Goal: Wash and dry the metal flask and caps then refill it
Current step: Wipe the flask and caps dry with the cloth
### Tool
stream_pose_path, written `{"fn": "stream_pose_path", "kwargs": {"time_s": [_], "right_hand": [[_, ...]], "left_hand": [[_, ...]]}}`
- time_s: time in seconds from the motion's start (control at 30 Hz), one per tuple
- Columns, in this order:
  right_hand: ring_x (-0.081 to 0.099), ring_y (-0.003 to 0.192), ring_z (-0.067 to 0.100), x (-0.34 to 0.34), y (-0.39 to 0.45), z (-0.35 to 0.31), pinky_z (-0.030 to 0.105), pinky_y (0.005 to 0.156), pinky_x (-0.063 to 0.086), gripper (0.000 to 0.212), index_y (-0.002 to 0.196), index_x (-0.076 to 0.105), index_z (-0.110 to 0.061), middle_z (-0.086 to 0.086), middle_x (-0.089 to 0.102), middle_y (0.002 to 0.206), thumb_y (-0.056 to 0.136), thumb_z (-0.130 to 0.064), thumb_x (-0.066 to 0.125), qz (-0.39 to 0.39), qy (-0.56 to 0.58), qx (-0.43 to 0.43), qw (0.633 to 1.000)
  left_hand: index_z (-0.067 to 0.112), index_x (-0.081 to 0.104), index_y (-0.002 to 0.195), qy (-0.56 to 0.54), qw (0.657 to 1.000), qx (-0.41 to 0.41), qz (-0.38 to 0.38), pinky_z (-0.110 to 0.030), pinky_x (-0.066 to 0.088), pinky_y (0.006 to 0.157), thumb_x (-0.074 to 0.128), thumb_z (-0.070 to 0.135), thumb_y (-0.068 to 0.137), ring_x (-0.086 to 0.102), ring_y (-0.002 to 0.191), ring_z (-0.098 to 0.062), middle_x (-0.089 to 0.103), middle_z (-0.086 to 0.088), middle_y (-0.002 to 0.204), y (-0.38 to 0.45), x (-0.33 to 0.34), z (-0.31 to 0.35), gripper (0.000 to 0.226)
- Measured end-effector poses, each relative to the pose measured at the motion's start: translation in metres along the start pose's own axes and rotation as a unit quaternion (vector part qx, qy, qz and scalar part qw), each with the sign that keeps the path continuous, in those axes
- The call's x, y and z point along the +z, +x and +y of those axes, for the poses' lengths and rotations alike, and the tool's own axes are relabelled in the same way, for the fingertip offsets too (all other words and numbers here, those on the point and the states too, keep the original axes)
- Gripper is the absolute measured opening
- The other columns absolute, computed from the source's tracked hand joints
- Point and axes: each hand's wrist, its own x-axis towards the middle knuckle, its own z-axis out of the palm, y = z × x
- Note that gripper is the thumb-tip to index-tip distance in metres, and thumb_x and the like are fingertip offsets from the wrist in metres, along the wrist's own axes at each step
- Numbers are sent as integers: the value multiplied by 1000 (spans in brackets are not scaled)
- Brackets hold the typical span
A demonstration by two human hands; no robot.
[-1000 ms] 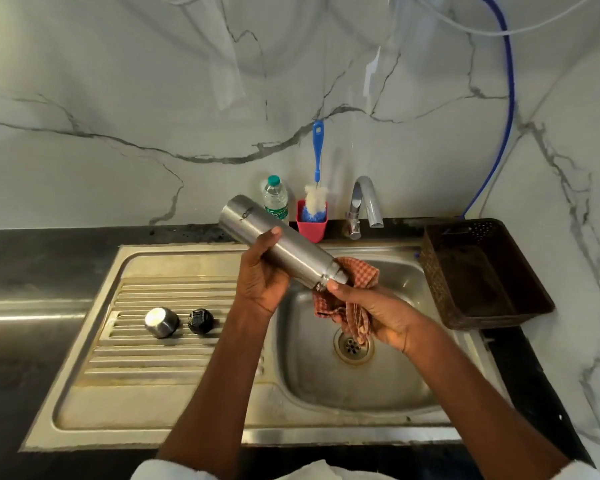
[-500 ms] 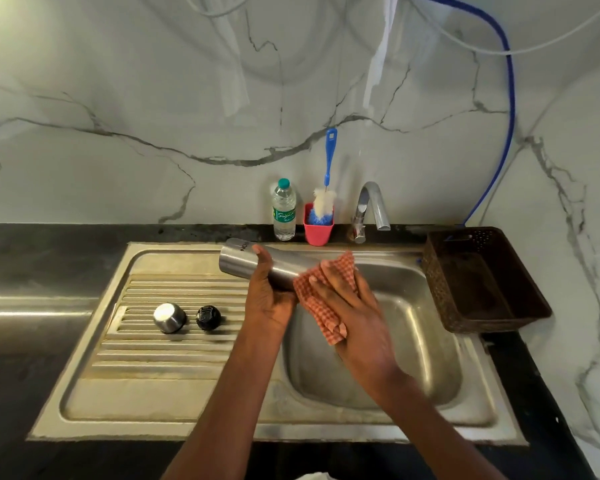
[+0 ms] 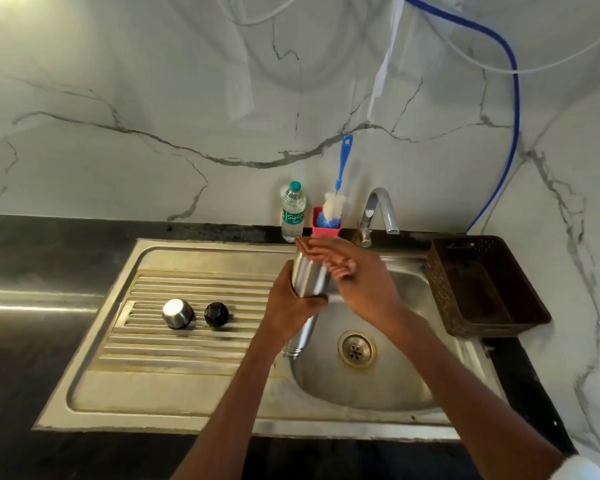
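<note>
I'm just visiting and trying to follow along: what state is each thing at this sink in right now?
flask: upside down over the basin, uncapped, gripped by the left hand
right hand: flat on the flask's base
steel cap: off, on the drainboard
black cap: off, beside it
tap: no water running
water bottle: upright, capped
</note>
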Motion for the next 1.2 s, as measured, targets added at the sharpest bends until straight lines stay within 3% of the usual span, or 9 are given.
{"fn": "stream_pose_path", "kwargs": {"time_s": [0.13,0.27,0.5,0.63,0.77,0.83,0.93,1.0,1.2], "right_hand": [[58,129,15,1,6,-2,31,106,49,69,151,49,-29,-4,60,145,90,-4,68,-34,-97,15,995],[37,147,13,12,0,-9,29,120,31,80,158,36,-23,-5,41,161,87,-10,72,-53,-189,-48,979],[66,114,23,24,17,-28,40,91,55,45,137,54,-24,-1,65,132,94,-27,67,13,-348,61,935],[54,134,15,23,18,-26,33,107,47,67,151,48,-29,-8,54,150,90,-15,73,62,-178,-29,982],[68,109,24,11,41,-18,40,97,55,40,138,57,-30,1,70,123,99,-23,63,-21,-56,113,992],[64,114,22,12,35,-17,36,99,53,43,141,52,-23,4,66,129,99,-24,63,-49,-83,129,987],[45,141,19,19,21,-17,41,119,37,73,152,44,-22,0,50,151,86,-4,71,-9,-189,3,982],[42,144,18,17,25,-14,45,122,32,73,146,52,-24,-3,51,152,80,0,71,-16,-214,-58,975],[66,108,29,11,32,-19,39,96,51,22,109,70,-24,6,72,113,103,-34,52,42,-85,174,980]], "left_hand": [[34,60,124,36,999,19,20,-50,62,83,89,28,58,70,98,-16,72,5,108,0,-12,2,72],[33,60,126,47,998,42,26,-32,61,82,96,27,62,70,101,-10,73,8,111,-3,-17,6,74],[37,57,125,111,991,65,46,-42,61,78,93,33,60,70,93,-11,74,11,106,5,-19,17,74],[38,56,125,116,989,85,44,-45,62,79,95,32,64,71,94,-12,74,11,106,12,-20,22,73],[38,51,125,135,985,105,34,-34,61,76,95,28,67,68,94,-9,68,15,104,12,-24,29,74],[39,49,124,156,981,113,18,-27,57,73,98,34,66,66,93,-5,67,17,104,11,-25,31,75],[37,51,125,177,976,124,2,-35,58,75,95,29,67,69,93,-11,71,14,107,9,-22,32,73],[38,50,133,194,972,134,-9,-39,59,80,90,27,67,69,99,-12,72,14,112,5,-17,33,78],[36,48,132,228,967,107,-50,-38,57,78,84,34,68,64,97,-16,66,11,110,-3,-8,29,73]]}}
